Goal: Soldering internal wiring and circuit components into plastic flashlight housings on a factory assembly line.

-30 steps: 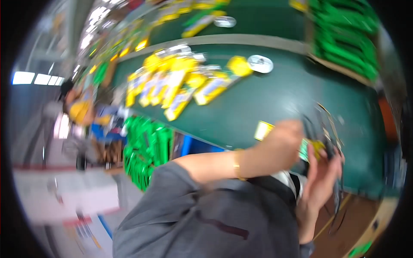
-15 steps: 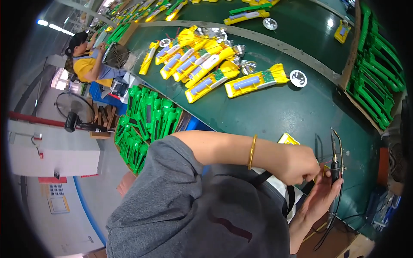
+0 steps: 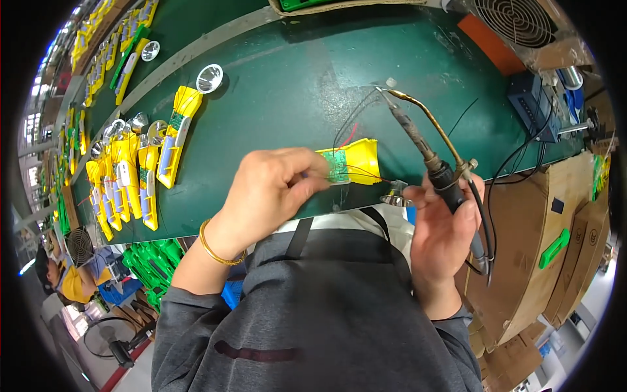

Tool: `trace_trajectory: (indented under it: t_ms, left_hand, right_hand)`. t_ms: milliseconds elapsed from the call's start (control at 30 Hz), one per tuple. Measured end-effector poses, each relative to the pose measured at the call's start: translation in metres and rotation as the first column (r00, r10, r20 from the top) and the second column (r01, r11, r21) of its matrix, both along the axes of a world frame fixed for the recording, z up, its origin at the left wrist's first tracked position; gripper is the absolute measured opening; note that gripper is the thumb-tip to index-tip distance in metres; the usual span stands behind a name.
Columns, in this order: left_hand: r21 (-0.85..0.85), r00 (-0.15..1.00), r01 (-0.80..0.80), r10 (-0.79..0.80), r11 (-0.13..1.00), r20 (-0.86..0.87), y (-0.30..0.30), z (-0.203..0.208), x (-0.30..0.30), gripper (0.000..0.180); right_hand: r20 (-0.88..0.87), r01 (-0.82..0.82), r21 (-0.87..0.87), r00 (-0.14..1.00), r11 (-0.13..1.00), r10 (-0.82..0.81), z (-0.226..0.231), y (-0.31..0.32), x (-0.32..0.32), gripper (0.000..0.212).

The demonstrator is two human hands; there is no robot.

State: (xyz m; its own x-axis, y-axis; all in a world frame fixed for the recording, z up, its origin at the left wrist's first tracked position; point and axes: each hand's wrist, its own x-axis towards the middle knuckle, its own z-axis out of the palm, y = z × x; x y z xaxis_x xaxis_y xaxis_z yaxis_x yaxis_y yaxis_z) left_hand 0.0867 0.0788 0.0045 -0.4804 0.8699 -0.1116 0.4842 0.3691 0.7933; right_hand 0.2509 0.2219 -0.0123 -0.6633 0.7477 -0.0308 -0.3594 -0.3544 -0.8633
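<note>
My left hand (image 3: 277,186) pinches the near-left end of a yellow flashlight housing (image 3: 363,161) at the table's front edge. A green circuit board (image 3: 337,166) sits in that housing, with thin red and dark wires coming off it. The part under my fingers is hidden. In my right hand (image 3: 447,228) is a soldering iron (image 3: 418,140), its tip pointing up and away to the left, with a thin curved brass tube (image 3: 431,116) alongside. A small shiny reflector (image 3: 396,194) is by my right fingertips, wired to the housing; I cannot tell whether they grip it.
Several yellow housings with reflectors (image 3: 209,78) lie on the green table (image 3: 281,98) at left. A blue box (image 3: 532,104) with cables and a fan grille (image 3: 516,23) stand at far right. Below are cardboard boxes (image 3: 516,255) at right and green casings (image 3: 153,264) at left.
The view has swung to the right. My hands, close together before, are now apart, with the left on the housing and the iron still in the right. The iron leans further left.
</note>
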Motion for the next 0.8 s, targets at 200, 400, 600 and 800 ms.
trace_trajectory:
  t_ms: [200,400,600,800]
  left_hand:
    - [0.101,0.995,-0.004,0.014,0.995,-0.102,0.002,-0.014,0.001,0.01]
    - [0.262,0.944,-0.041,0.123,0.964,-0.305,-0.018,-0.017,0.011,0.006]
    - [0.033,0.974,0.009,-0.002,0.999,-0.226,-0.002,-0.027,0.013,0.006]
    - [0.141,0.965,0.079,-0.041,0.987,-0.258,0.001,-0.033,0.012,0.008]
  right_hand:
    - [0.117,0.004,0.006,0.993,1.0,-0.004,-0.015,0.009,0.017,0.042]
    - [0.179,-0.046,-0.03,0.983,0.998,0.051,-0.017,-0.003,0.021,0.03]
    - [0.086,-0.193,0.018,0.978,0.981,0.191,-0.036,0.039,0.024,0.03]
    - [0.157,-0.134,0.174,0.982,0.976,0.107,-0.043,0.046,0.024,0.033]
